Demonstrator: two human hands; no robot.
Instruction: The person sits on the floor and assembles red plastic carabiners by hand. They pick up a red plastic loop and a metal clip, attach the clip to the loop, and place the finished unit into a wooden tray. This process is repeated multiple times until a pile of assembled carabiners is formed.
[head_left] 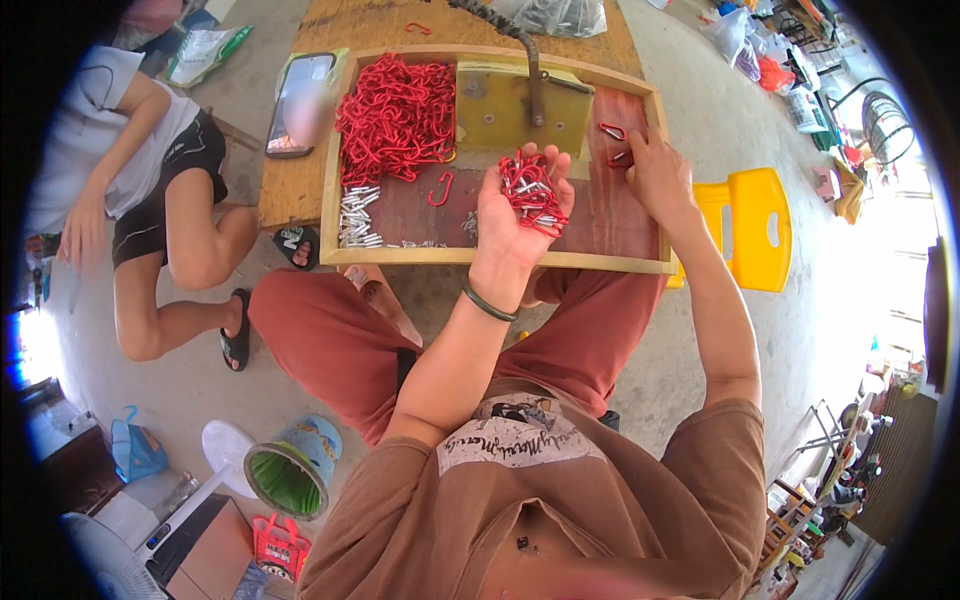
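Observation:
My left hand [520, 215] is palm up and cupped under a heap of small red carabiners [535, 190] with silver gates. At the tray's right side, my right hand [660, 180] has its fingertips closed at a red carabiner [621, 160], partly hidden by them. Just beyond lies another carabiner [612, 131]. A large pile of red hooks [395, 115], the carabiner bodies without visible gates, fills the tray's far left. One loose red hook [439, 190] lies nearer me. Small silver pins [358, 218] are heaped in the near left corner.
The wooden-rimmed tray [430, 256] rests partly on a wooden table [600, 35] and above my lap. A metal lever [536, 95] rises over a yellowish plate [485, 100]. A phone [300, 105] lies left, a yellow stool [760, 230] stands right. Another person [150, 180] sits at left.

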